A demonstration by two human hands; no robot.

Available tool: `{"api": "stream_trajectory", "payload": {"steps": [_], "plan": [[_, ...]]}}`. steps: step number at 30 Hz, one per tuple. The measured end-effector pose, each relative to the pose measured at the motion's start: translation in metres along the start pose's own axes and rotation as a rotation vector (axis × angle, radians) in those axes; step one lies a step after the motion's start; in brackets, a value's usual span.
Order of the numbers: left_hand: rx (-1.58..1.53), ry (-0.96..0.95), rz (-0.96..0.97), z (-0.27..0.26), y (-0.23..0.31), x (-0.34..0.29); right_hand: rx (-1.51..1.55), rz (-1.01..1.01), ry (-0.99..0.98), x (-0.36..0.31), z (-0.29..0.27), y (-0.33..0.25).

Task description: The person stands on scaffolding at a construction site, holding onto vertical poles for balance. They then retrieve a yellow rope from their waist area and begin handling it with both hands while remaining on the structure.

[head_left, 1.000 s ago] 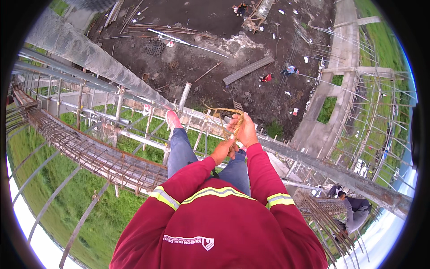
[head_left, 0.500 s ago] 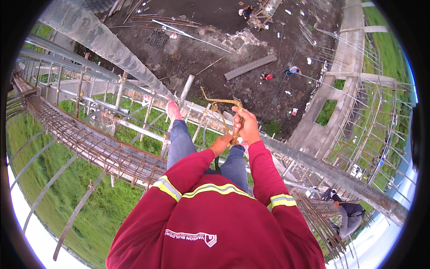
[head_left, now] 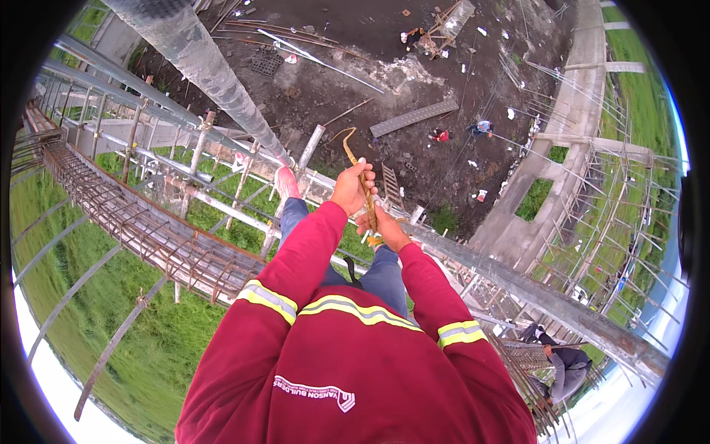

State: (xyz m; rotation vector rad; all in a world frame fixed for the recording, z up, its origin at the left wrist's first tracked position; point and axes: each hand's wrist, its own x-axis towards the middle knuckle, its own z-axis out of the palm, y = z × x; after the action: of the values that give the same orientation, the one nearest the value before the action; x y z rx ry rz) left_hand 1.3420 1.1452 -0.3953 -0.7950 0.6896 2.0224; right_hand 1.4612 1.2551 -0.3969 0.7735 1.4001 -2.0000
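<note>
A person in a dark red jacket (head_left: pixel 355 362) with bright yellow bands holds a yellow-brown rope (head_left: pixel 350 150) out in front, above their legs. The left hand (head_left: pixel 345 190) grips it higher up, with the loose end poking past the fingers. The right hand (head_left: pixel 388 228) pinches it lower down. A long grey pipe (head_left: pixel 518 280) slants off to the right. Far below, people stand on dark dirt (head_left: pixel 318 96).

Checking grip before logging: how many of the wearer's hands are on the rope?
2: the left hand higher in the picture, the right hand lower, both holding the rope.
</note>
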Motion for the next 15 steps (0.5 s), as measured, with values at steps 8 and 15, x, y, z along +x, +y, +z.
{"api": "stream_trajectory", "payload": {"steps": [8,15], "plan": [[0.345,-0.019,-0.174,-0.061,-0.07,-0.018,0.429,0.008,0.198,0.014,-0.009,-0.016],[1.054,-0.223,0.077,-0.062,-0.074,-0.021,0.573,-0.145,0.265,0.018,-0.027,-0.013]]}}
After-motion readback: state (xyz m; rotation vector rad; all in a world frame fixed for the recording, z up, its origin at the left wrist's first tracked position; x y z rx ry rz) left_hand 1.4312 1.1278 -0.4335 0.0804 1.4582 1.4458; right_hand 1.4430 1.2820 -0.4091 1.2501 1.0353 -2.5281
